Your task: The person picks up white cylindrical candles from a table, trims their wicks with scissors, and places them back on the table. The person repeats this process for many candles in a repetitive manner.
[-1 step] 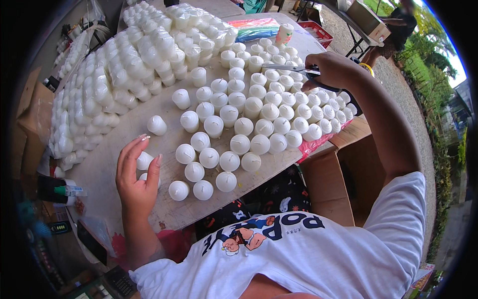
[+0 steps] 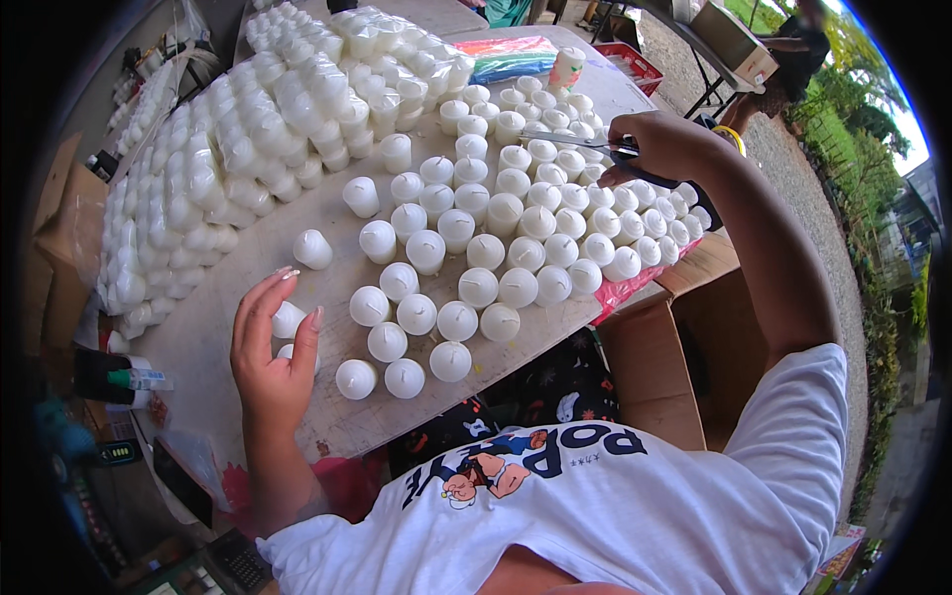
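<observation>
Many short white candles [image 2: 478, 287] with wicks on top stand on the table, packed closely at the right and looser toward the left. Over the far right rows my right hand [image 2: 659, 149] grips a pair of scissors [image 2: 567, 138], blades pointing left just above the candle tops. My left hand [image 2: 273, 347] is at the table's left part, thumb and fingers apart. Two candles, one of them this candle [image 2: 288, 320], show partly behind its fingers; whether it touches them I cannot tell. A lone candle [image 2: 313, 250] stands just beyond its fingertips.
Clear-wrapped packs of white candles [image 2: 213, 174] are piled at the back left. Colourful plastic packs [image 2: 508, 58] and a decorated candle [image 2: 566, 67] sit at the far end. An open cardboard box [image 2: 650, 372] is at the right of my lap. Another person [image 2: 798, 55] stands at the far right.
My right hand and the scissors have dipped very slightly. The left hand and the candles look the same.
</observation>
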Available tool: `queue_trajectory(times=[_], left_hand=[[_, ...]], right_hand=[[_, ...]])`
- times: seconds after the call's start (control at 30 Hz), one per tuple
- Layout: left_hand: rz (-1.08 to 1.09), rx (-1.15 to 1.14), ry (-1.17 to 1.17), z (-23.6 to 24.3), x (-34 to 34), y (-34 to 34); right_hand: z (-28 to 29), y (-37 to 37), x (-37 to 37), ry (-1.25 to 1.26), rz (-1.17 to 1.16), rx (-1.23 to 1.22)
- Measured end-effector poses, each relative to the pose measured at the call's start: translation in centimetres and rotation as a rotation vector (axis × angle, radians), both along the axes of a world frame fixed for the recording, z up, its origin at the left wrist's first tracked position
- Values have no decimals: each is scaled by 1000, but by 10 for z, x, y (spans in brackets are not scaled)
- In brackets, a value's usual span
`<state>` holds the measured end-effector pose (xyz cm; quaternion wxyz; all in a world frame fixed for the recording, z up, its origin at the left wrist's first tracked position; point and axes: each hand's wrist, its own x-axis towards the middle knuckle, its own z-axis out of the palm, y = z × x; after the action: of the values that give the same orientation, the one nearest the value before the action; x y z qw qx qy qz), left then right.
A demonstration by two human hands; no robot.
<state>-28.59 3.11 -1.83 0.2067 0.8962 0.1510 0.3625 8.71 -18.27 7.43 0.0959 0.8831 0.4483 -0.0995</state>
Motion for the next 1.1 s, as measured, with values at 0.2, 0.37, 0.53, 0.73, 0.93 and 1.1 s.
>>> queue_trajectory(times=[0.2, 0.37, 0.53, 0.73, 0.93, 1.1], left_hand=[[-18, -2, -1, 0, 2, 0], [-19, 3, -9, -1, 1, 0], [-27, -14, 2, 0, 2, -1], [-37, -36, 4, -1, 1, -2], [-45, -49, 23, -1, 2, -3], [-49, -69, 20, -1, 1, -3]], right_hand=[[-7, -3, 10, 257, -177, -96], [-6, 2, 15, 543, -373, -98], [-15, 4, 18, 549, -319, -94], [-17, 17, 14, 338, -195, -132], [-13, 30, 12, 178, -51, -159], [-12, 33, 16, 140, -13, -160]])
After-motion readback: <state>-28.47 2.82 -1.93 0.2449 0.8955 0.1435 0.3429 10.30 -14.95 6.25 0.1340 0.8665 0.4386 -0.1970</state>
